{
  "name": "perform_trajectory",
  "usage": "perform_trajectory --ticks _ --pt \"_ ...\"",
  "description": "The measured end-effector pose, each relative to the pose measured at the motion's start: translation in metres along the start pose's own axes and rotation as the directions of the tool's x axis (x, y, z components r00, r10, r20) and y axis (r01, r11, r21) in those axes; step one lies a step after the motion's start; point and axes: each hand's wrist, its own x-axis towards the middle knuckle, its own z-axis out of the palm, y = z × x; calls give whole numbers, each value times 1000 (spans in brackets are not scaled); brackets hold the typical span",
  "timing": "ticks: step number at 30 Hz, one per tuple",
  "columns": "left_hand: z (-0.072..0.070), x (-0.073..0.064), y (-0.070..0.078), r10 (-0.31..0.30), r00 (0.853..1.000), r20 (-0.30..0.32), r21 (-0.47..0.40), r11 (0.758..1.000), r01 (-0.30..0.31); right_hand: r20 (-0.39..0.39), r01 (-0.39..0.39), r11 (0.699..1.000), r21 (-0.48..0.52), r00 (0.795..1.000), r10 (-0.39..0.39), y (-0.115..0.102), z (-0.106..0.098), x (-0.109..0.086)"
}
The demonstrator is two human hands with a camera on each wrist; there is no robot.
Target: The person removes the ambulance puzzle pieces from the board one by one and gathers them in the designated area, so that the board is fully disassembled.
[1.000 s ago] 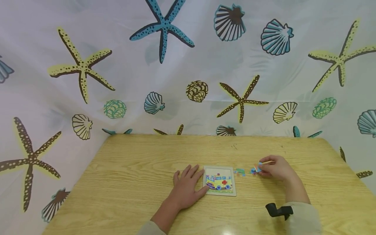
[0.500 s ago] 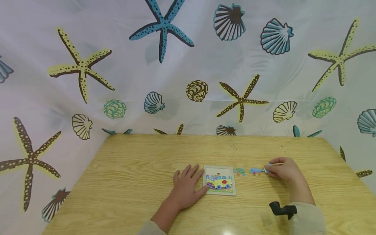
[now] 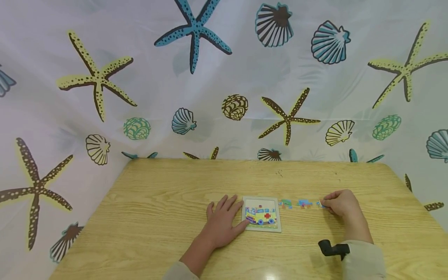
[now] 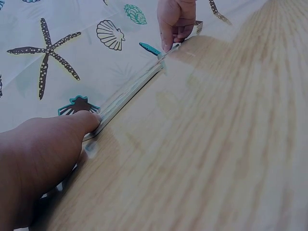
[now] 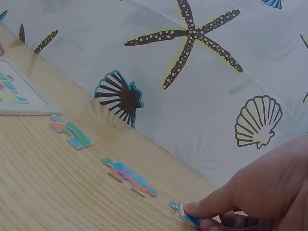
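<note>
A white-rimmed jigsaw tray [image 3: 266,230] with a yellow ambulance picture lies flat on the table; the top strip of the picture is bare white. My left hand [image 3: 224,225] rests at its left side, fingers spread and straight, with the thumb on the tray's lower left edge. Between thumb and fingers, my right hand [image 3: 344,206] pinches a blue jigsaw piece [image 5: 180,211] low at the table, largely covered by the fingertips. A green-and-blue piece [image 5: 74,134] lies beside the tray's right edge. Between that one and my right hand is a blue piece [image 5: 129,177] with a purple spot.
The wooden table [image 3: 168,186] ends at the back against a white cloth [image 3: 217,85] printed with starfish and shells, which also hangs at both sides. A black bracket [image 3: 330,249] sticks out from the right sleeve [image 3: 364,258].
My right hand has moved right with the blue piece and lowered it to the table, away from the purple-spotted piece it was overlapping. My left hand and the tray have stayed put.
</note>
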Motion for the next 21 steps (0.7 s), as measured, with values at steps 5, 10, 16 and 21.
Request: perform_trajectory --ticks 5,10,16,21 --pt "0 -1 0 1 1000 1 -7 1000 -1 15 -8 1000 19 1000 8 2 0 2" --pt "-1 -1 0 1 1000 -2 -4 1000 -1 60 11 999 34 998 -13 -2 -4 -1" --pt "-2 -1 0 7 1000 -10 -6 1000 -7 131 88 993 79 987 -98 -19 2 -7" --pt "-2 -1 1 8 1000 -5 -13 1000 -8 192 136 985 106 969 -154 -30 16 -9"
